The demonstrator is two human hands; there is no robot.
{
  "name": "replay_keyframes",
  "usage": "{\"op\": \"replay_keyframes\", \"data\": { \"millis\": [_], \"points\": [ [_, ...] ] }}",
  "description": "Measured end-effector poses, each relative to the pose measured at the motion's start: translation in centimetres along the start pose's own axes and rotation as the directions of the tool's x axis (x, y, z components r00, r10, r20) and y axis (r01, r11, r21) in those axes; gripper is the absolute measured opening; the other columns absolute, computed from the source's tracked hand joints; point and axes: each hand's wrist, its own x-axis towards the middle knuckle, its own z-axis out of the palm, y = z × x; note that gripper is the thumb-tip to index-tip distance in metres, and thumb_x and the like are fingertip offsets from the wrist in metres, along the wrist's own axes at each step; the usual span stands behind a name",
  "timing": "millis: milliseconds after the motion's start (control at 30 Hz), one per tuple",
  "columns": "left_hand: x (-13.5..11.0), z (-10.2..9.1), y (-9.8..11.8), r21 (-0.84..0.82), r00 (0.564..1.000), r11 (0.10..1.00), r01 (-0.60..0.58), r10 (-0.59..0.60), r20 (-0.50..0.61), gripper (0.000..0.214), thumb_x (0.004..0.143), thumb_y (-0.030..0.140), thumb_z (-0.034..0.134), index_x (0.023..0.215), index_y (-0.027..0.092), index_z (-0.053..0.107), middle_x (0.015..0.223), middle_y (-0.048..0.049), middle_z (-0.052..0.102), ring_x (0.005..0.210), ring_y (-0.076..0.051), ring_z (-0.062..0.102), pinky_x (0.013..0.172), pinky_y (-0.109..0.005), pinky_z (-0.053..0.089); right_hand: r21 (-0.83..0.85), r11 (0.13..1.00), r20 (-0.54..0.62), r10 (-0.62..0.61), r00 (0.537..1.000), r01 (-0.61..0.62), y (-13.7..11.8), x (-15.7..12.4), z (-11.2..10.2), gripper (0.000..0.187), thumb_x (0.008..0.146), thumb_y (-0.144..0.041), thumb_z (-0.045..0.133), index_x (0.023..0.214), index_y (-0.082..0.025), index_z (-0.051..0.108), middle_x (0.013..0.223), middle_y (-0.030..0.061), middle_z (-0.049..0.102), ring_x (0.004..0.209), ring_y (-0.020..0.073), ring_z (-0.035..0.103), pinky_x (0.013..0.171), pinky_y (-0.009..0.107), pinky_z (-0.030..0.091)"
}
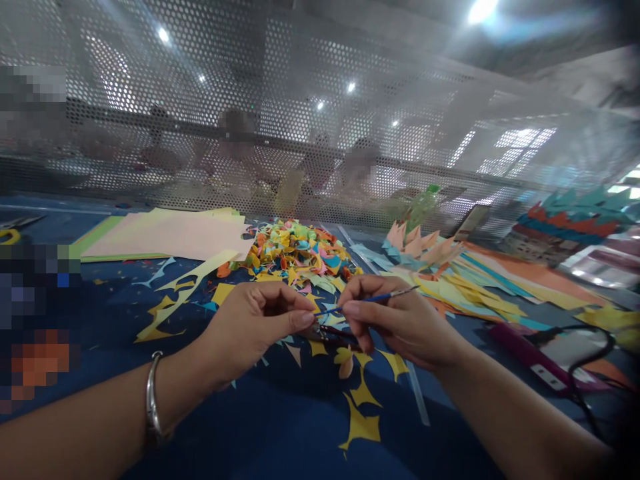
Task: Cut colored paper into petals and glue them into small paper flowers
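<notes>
My right hand is closed around a thin blue stick, whose grey, speckled end points up to the right. At the stick's other end, the thumb and forefinger of my left hand are pinched together; any small piece between them is too fine to make out. Both hands hover over the dark blue tabletop. Just beyond them rises a heap of small coloured paper pieces. Below the hands lie a small yellow paper flower and yellow cut-out scraps.
Stacked paper sheets lie at the back left, near scissors. Paper strips, pointed paper shapes and a purple object with a black cable occupy the right. A perforated metal screen stands behind.
</notes>
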Motion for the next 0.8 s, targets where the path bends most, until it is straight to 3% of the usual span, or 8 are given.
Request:
{"op": "replay_keyframes", "data": {
  "millis": [233,667,800],
  "points": [
    [0.1,-0.1,0.3,-0.096,0.997,0.995,0.011,-0.018,-0.074,0.014,0.067,0.025,0.077,0.073,0.016,0.069,0.067,-0.0011,0.067,0.064,-0.011,0.059,0.064,-0.022,0.044,0.045,0.998,-0.089,-0.039,0.995,0.044,-0.3,0.2,-0.8,0.017,0.077,-0.029,0.070,0.069,-0.017,0.060,0.052,-0.0042,0.059,0.037,0.0061,0.052,0.036,0.015,0.043],
    [0.1,-0.4,-0.1,-0.058,1.000,0.998,0.012,-0.013,-0.023,0.011,0.070,0.024,0.073,0.070,0.016,0.066,0.063,0.0004,0.063,0.059,-0.010,0.054,0.061,-0.023,0.042,0.023,1.000,-0.132,0.003,0.991,0.000,-0.3,0.3,-0.8,0.023,0.074,-0.033,0.071,0.061,-0.017,0.058,0.046,-0.0038,0.056,0.033,0.0057,0.048,0.032,0.015,0.040],
    [0.3,-0.5,0.0,-0.135,0.996,0.989,0.062,-0.070,-0.054,0.015,0.064,0.024,0.076,0.067,0.015,0.064,0.061,-0.0006,0.062,0.059,-0.011,0.055,0.060,-0.023,0.042,-0.027,1.000,-0.263,-0.005,0.965,-0.002,-0.4,0.7,-1.4,0.027,0.072,-0.038,0.066,0.055,-0.018,0.057,0.039,-0.0046,0.048,0.029,0.0063,0.039,0.026,0.017,0.030]
  ]
}}
